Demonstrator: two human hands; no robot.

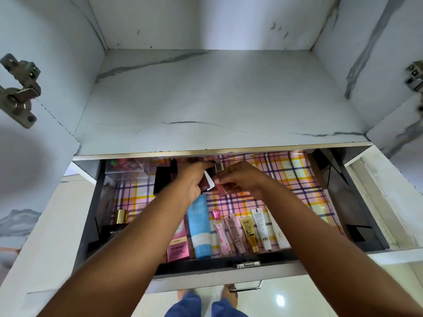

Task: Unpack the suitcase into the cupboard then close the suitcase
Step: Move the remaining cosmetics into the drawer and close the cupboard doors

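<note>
Over open drawer (229,263): left hand (194,179) fingers grip maroon packet (206,185); right hand (240,179) fingers pinch pink tube (220,188)

Glossy white floor tiles (286,298) show below the drawer; bare feet (231,294) and blue trouser legs (192,305) stand there.

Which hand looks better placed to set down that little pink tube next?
The right hand: it already pinches the pink tube over bare checked liner. The left hand grips a maroon item.
</note>
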